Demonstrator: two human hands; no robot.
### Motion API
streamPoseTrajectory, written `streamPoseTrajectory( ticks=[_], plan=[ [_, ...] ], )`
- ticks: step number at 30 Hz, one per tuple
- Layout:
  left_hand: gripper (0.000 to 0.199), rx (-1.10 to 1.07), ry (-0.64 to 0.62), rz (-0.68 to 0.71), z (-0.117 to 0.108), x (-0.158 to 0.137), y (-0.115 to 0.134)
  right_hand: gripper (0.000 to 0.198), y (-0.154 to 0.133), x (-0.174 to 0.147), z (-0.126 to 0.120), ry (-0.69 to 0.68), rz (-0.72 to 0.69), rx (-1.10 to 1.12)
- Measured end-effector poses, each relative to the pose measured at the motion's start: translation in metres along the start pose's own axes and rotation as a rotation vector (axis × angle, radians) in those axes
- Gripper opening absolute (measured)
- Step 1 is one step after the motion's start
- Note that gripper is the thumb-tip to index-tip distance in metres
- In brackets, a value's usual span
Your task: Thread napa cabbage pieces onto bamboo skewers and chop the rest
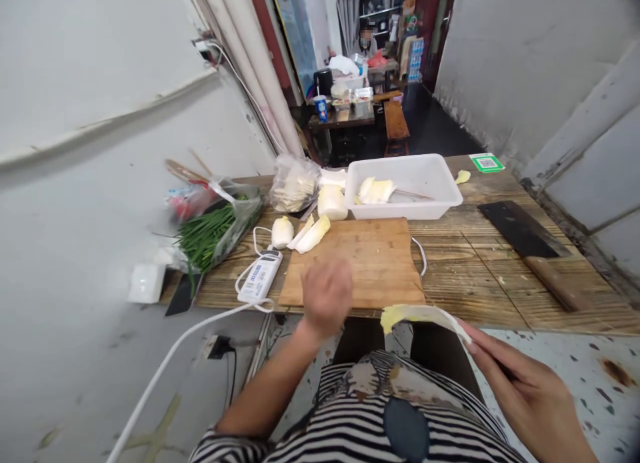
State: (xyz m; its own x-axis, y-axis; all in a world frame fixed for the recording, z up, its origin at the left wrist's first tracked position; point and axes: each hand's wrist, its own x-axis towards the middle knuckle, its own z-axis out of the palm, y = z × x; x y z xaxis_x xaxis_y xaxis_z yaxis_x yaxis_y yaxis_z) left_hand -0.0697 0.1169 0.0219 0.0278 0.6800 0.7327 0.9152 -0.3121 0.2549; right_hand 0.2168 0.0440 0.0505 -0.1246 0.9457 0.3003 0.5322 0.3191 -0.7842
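Observation:
Between the thumb and fingers of my right hand (520, 373) is a pale cabbage leaf (425, 311), its yellow tip pointing left past the table's front edge. My left hand (327, 293) is curled and blurred above the near left part of the wooden cutting board (375, 256); whether anything is inside it is hidden. Two loose cabbage leaves (314, 235) rest on the board's far left corner. Beside them stand a small cabbage piece (283, 232) and a larger cabbage chunk (332, 203). A white plastic tub (430, 206) behind the board holds cut cabbage leaves (375, 191) and a thin stick.
A cleaver (525, 239) lies at the table's right. To the left are a power strip (261, 276) with its cord, a bag of green stalks (210, 236) and a bag of pale food (293, 186). A person (367, 43) sits in the background.

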Motion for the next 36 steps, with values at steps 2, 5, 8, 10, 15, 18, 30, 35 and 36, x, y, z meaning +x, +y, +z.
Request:
streamPoseTrajectory(
  ticks=[2,5,8,10,15,18,30,35,36],
  plan=[
    [0.032,0.196,-0.078,-0.232,0.016,0.017,-0.025,0.032,0.002,0.000,0.002,-0.003,-0.008,-0.002],
    [0.032,0.432,-0.248,-0.624,0.037,0.035,-0.067,0.033,0.003,0.000,0.004,-0.010,-0.049,-0.004],
    [0.028,0.420,-0.286,-0.676,0.049,0.036,-0.098,0.033,0.008,0.000,0.005,-0.008,-0.087,-0.031],
    [0.027,0.382,-0.301,-0.677,0.053,0.030,-0.111,0.032,0.011,0.001,0.005,-0.010,-0.094,-0.052],
    [0.040,0.211,-0.263,-0.664,0.056,0.017,-0.124,0.033,0.015,0.002,0.005,-0.028,-0.138,-0.067],
    [0.042,0.060,-0.214,-0.619,0.054,0.012,-0.122,0.032,0.014,0.002,0.006,-0.026,-0.148,-0.051],
    [0.016,-0.244,0.093,-0.653,0.048,-0.013,-0.111,0.034,0.016,0.000,0.007,-0.050,-0.150,-0.067],
    [0.020,-0.301,0.154,-0.547,0.037,-0.016,-0.091,0.034,0.015,0.002,0.007,-0.046,-0.145,-0.044],
    [0.022,-0.312,0.147,-0.517,0.035,-0.017,-0.087,0.033,0.015,0.001,0.008,-0.047,-0.139,-0.037]
  ],
)
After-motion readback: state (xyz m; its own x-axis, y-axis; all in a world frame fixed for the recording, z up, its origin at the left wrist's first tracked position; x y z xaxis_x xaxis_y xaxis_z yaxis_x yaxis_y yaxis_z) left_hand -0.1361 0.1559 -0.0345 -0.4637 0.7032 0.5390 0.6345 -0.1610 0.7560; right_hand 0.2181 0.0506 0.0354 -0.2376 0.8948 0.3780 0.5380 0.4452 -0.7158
